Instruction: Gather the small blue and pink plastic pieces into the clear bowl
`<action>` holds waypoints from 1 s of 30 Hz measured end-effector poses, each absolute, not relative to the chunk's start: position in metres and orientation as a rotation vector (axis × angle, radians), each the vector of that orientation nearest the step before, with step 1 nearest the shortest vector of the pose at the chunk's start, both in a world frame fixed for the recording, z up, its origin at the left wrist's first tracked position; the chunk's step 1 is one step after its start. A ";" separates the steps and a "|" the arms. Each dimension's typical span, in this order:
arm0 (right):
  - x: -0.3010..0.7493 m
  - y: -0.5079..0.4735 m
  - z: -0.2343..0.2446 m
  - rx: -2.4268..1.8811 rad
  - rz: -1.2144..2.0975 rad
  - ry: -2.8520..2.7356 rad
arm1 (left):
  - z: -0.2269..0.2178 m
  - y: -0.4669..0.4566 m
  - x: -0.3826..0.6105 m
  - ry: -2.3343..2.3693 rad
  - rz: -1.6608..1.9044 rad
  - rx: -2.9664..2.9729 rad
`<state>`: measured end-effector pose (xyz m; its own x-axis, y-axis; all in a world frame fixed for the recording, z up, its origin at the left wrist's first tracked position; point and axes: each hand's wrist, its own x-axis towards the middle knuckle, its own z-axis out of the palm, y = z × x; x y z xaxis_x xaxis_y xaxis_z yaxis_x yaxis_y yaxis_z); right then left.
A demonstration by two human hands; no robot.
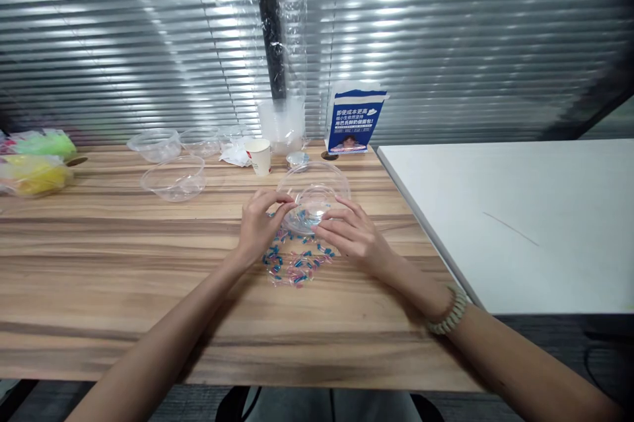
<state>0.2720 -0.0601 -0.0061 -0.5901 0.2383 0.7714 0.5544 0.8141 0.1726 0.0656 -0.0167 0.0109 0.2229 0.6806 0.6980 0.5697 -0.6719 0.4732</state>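
A clear, round plastic bowl (341, 179) sits near the middle of the wooden table, with small blue bits showing in or through its lower part. My left hand (261, 220) is at its left side, thumb and index finger pinched together at the clear plastic. From the right, my right hand (354, 236) holds the bowl's side with bent fingers. Just in front, many small blue and pink tube-like pieces (301, 270) lie scattered between my hands. Glare and the see-through plastic blur where the bowl's edges meet my fingertips.
Another clear bowl (173, 192) stands at the left, with more clear containers (156, 144) behind. A paper cup (259, 156), a small clear lidded cup (297, 159) and a blue-white packet (357, 121) stand at the back. Yellow (37, 175) and green bags lie far left; a white table (515, 211) adjoins.
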 end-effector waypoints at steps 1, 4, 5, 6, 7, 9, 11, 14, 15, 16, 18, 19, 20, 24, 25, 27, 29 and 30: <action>0.272 -0.060 -0.006 -0.579 -0.515 -2.206 | 0.010 -0.017 0.066 1.205 1.449 2.382; 0.272 -0.061 -0.006 -0.588 -0.503 -2.202 | 0.009 -0.016 0.065 1.195 1.420 2.446; 0.272 -0.060 -0.007 -0.592 -0.493 -2.201 | 0.009 -0.016 0.065 1.191 1.399 2.470; 0.273 -0.060 -0.007 -0.596 -0.482 -2.202 | 0.009 -0.016 0.065 1.182 1.382 2.492; 0.273 -0.060 -0.008 -0.599 -0.472 -2.203 | 0.010 -0.016 0.064 1.166 1.374 2.511; 0.273 -0.059 -0.010 -0.608 -0.452 -2.196 | 0.012 -0.015 0.063 1.117 1.388 2.534; 0.274 -0.058 -0.011 -0.632 -0.432 -2.174 | 0.015 -0.014 0.062 1.079 1.446 2.526; 0.277 -0.055 -0.011 -0.687 -0.406 -2.112 | 0.019 -0.009 0.057 1.143 1.533 2.449; 0.278 -0.054 -0.011 -0.709 -0.400 -2.089 | 0.020 -0.007 0.054 1.203 1.538 2.403; 0.279 -0.053 -0.012 -0.733 -0.396 -2.065 | 0.020 -0.004 0.051 1.271 1.516 2.349; 0.282 -0.051 -0.012 -0.791 -0.396 -2.016 | 0.020 0.002 0.044 1.399 1.400 2.234; 0.283 -0.051 -0.012 -0.825 -0.397 -1.995 | 0.019 0.006 0.040 1.451 1.325 2.184; 0.284 -0.050 -0.013 -0.857 -0.398 -1.974 | 0.018 0.009 0.036 1.496 1.255 2.144; 0.286 -0.047 -0.014 -0.928 -0.417 -1.908 | 0.014 0.021 0.021 1.622 1.117 2.054; 0.286 -0.047 -0.014 -0.933 -0.427 -1.895 | 0.013 0.023 0.017 1.621 1.089 2.044; 0.287 -0.046 -0.015 -0.942 -0.441 -1.871 | 0.012 0.026 0.011 1.575 1.001 2.041; 0.287 -0.046 -0.014 -0.948 -0.439 -1.855 | 0.010 0.027 0.007 1.516 0.891 2.037; 0.287 -0.046 -0.014 -0.950 -0.435 -1.850 | 0.010 0.027 0.006 1.493 0.840 2.029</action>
<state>0.2873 -0.0455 -0.0141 -0.2210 0.4199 0.8802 0.7683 0.6310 -0.1081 0.0056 0.0273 0.0099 0.2157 0.9573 0.1925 0.6617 -0.2883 0.6922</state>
